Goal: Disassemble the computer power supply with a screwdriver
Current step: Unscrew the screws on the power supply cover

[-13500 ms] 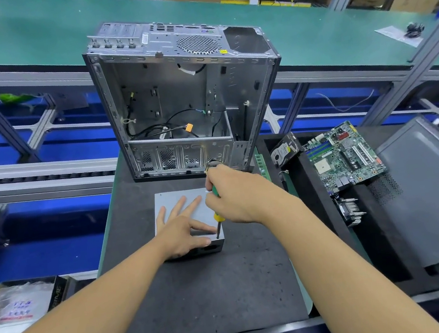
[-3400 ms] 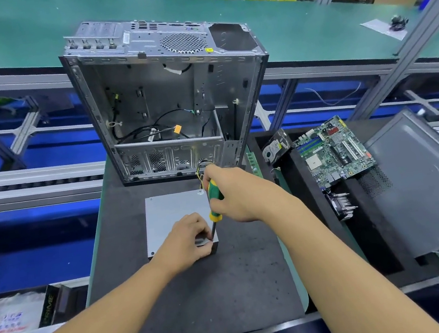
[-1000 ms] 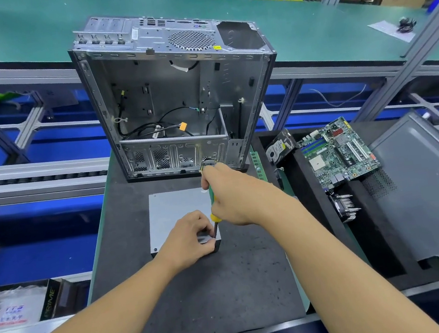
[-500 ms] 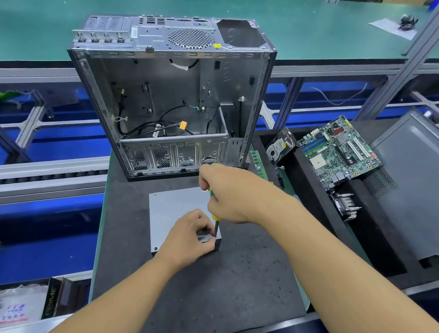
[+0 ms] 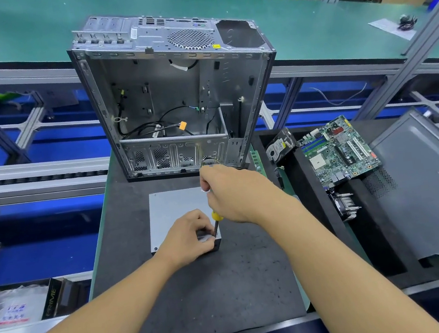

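Now left hand [image 5: 187, 237] fingers curled on power supply [image 5: 173, 208] corner, not flat; right hand [image 5: 233, 192] still fisted round screwdriver [image 5: 215, 217].

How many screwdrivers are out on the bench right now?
1: the yellow-handled screwdriver in the right hand, tip at the near right corner of the power supply, beside the left hand. Others could be hidden behind the case.

An open computer case [image 5: 163, 89] stood upright at the far edge of the black mat [image 5: 207, 293], with loose cables lying inside it. Just off its right corner lay a green memory stick [image 5: 257, 160]. In the black foam tray [image 5: 384, 242] to the right, a hard drive [image 5: 280, 147] leaned at the far left corner. A motherboard [image 5: 339, 150] lay beside it and a cooler [image 5: 346, 205] nearer, while a grey side panel [image 5: 425, 189] covered the tray's right edge.
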`<state>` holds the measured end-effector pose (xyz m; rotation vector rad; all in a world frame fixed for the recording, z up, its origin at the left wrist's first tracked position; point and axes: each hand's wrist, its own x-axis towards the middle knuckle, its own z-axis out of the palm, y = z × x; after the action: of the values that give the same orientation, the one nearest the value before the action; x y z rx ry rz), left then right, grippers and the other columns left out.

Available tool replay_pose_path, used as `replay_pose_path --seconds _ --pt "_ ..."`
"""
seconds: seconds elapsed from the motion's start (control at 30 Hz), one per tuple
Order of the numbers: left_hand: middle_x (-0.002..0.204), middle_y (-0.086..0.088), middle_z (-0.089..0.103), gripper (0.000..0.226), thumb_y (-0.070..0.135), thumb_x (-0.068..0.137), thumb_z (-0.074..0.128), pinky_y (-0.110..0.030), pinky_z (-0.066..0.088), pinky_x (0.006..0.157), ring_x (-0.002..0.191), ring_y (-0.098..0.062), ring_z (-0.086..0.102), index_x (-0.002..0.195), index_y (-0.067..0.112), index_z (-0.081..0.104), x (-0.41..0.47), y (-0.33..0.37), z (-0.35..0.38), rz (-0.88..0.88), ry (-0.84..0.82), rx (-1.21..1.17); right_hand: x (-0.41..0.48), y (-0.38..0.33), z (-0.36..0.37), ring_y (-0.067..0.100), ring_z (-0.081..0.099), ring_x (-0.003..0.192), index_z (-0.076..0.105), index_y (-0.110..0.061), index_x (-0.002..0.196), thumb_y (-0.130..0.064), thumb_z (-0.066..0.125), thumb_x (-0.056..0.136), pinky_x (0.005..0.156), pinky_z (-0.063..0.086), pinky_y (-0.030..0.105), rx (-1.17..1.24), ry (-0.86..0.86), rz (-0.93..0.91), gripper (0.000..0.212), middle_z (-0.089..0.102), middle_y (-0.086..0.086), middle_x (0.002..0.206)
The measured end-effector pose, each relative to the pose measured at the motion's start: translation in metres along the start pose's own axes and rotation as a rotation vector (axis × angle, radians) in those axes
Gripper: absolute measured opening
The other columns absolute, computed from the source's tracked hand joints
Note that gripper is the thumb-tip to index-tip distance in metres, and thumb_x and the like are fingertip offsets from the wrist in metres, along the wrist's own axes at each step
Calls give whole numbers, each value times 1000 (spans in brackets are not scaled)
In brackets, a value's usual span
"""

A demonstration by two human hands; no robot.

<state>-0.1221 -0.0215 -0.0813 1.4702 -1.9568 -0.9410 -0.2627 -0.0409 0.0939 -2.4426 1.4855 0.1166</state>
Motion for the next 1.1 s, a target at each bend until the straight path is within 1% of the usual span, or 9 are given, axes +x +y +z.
replay_pose_path --seconds 0.13,0.3,0.47,0.57,0.7,0.87,0.93,1.0,1.1 --pt "84 18 58 22 13 72 69 -10 42 62 76 -2 57 62 30 58 0 0 1 -14 -2 -5 -1 0 -3 25 46 87 46 -22 105 -14 49 89 68 36 36 89 -73 -12 19 43 -2 108" --pt "82 17 56 26 15 72 71 -13 44 64 81 -5 56 63 33 54 0 -1 3 0 -1 -16 -1 2 1 26 54 89 45 -27 101 -36 52 96 70 40 36 19 -13 -18 13 49 -5 108" --pt "85 16 53 32 16 77 71 -24 49 72 84 -8 52 66 36 49 0 1 5 15 4 39 1 4 5 28 56 90 46 -24 99 -26 51 99 79 50 45 77 37 -29 5 50 -3 105" --pt "85 15 55 32 15 79 70 -17 44 70 82 -6 52 69 37 48 0 2 4 1 10 33 0 7 2 27 55 91 48 -24 99 -27 51 99 81 49 45 104 62 -29 4 50 -4 104" --pt "72 15 61 24 12 82 66 -12 41 61 65 -4 52 74 31 53 3 3 -1 -85 -4 -80 -2 16 -8 25 52 94 50 -21 99 -24 51 98 82 47 44 183 122 -5 3 51 -2 103" --pt "76 11 72 20 3 81 68 -13 47 64 67 -4 63 77 22 61 13 7 -7 -125 27 -182 -6 37 -14 23 50 91 52 -18 100 -21 52 96 75 43 39 261 329 111 5 53 -2 101" --pt "78 6 74 20 2 83 68 -12 47 67 69 -5 64 82 22 64 20 11 -7 -160 59 -245 -9 51 -11 22 49 89 51 -17 99 -20 52 97 72 39 36 258 393 190 4 51 -2 100" --pt "78 6 75 21 4 86 68 -12 47 70 75 -5 68 89 24 67 27 21 -5 -170 49 -289 -14 68 -5 24 52 86 50 -16 99 -20 50 98 73 43 39 263 442 274 4 52 0 101" --pt "80 9 77 16 11 89 70 -26 56 74 80 -9 73 86 27 72 41 44 9 -155 -71 -322 -26 95 5 28 53 89 50 -12 99 -19 50 98 77 46 43 321 514 422 6 52 4 104"
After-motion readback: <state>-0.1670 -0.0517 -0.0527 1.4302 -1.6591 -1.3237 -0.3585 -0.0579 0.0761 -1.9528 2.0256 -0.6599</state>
